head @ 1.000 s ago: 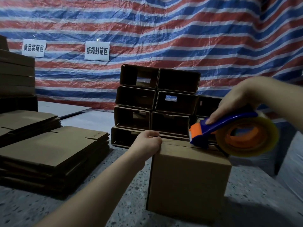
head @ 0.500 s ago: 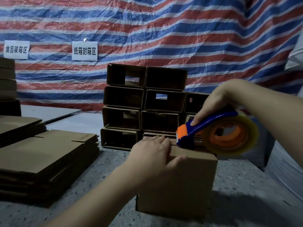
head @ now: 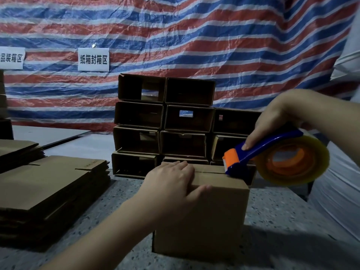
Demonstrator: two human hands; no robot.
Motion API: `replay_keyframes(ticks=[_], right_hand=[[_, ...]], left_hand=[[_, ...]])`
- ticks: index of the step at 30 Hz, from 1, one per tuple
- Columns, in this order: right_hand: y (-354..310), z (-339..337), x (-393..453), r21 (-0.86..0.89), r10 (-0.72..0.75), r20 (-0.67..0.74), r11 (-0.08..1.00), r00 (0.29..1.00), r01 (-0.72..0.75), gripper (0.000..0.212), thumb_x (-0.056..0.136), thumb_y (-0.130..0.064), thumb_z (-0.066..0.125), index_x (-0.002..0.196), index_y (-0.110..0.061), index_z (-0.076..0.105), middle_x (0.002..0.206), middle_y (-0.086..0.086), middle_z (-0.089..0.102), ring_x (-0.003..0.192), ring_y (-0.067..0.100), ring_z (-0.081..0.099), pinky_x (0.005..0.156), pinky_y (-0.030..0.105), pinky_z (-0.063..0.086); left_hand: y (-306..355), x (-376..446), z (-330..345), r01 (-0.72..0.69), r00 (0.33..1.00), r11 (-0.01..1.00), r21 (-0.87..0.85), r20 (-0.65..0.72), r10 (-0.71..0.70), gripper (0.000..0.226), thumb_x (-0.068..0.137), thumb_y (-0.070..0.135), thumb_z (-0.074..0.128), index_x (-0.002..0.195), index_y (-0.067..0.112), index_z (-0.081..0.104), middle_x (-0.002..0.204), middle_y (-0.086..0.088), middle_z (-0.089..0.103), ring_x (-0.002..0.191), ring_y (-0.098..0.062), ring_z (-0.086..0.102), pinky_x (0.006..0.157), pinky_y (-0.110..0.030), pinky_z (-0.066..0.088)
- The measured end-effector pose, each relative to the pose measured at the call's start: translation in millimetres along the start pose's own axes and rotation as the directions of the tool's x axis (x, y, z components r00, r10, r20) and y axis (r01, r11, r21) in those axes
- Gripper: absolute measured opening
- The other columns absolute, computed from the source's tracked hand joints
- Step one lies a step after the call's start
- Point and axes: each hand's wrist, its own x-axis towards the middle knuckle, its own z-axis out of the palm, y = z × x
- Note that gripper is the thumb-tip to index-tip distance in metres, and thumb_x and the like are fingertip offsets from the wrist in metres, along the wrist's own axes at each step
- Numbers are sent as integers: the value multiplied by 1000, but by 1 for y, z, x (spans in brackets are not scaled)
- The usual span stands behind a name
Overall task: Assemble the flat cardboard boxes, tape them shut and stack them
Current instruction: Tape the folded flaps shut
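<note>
Big red, white and blue striped tarp (head: 214, 45) hanging across the far side, with two white paper signs (head: 93, 59) stuck on it at the left. Speckled grey desk (head: 282, 221) underneath everything.

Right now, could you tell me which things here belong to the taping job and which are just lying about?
In use:
- box, steadied by the left hand
- tape dispenser, gripped by the right hand
- flat cartons
- stacked boxes

Lying about:
- paper signs
- striped tarp

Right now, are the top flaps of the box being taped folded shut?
Shut: the box flaps lie flat, meeting at a seam under the left hand.
</note>
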Motion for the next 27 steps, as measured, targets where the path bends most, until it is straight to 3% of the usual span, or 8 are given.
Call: replay_keyframes(ticks=[1,6,10,12,16,19,22,27], right_hand=[[4,-3,2,6,-35,-45,999,998,36,73,58,-48,89,120,-13,73,112,10,71,88,21,66,77,32,57],[-1,-5,-2,-135,117,151,986,982,-97,91,55,-68,77,123,-8,66,103,14,71,92,27,68,82,34,57],[6,-5,2,-128,113,125,987,986,-97,95,51,-69,76,124,-8,66,113,17,72,95,28,68,89,37,56],[12,-4,5,-97,101,134,991,986,-88,97,49,-70,76,124,-8,66,114,17,72,94,27,69,88,37,56],[23,-3,9,-25,64,137,998,988,-61,92,51,-69,79,119,-9,68,93,10,74,81,22,71,73,32,58],[33,-9,7,3,32,144,999,989,-32,93,49,-72,83,116,-9,70,93,11,76,80,21,72,71,31,59],[50,-18,3,12,40,126,999,991,-42,107,32,-75,91,114,-9,74,98,13,76,83,24,73,74,32,58],[64,-16,4,2,78,203,997,976,-80,96,35,-71,93,108,-12,76,94,11,76,77,21,73,69,31,58]], left_hand=[[0,0,-1,4,1000,1000,4,25,-5,109,65,83,-11,144,28,41,151,6,44,139,-14,38,113,-32,29],[12,17,-13,44,992,993,106,114,-56,106,69,93,6,130,20,53,137,-1,57,133,-20,46,118,-44,20],[44,34,-4,-28,992,999,18,123,25,103,79,89,24,150,15,32,155,-8,36,144,-25,30,118,-42,18],[53,34,7,-25,989,1000,-4,146,25,99,81,88,22,149,17,33,155,-7,37,143,-25,32,117,-42,24],[53,30,17,-27,998,998,49,57,24,90,81,83,12,136,20,44,139,-3,51,130,-21,45,108,-40,37],[53,30,14,-26,998,999,42,52,24,94,77,83,9,137,21,44,142,-2,49,133,-20,43,110,-38,35],[54,28,13,-20,999,999,24,41,19,93,76,83,9,136,21,44,143,-1,49,135,-20,42,111,-39,35],[53,27,11,-11,998,1000,-10,55,12,90,79,83,12,140,24,41,145,0,47,136,-20,41,111,-38,34]])
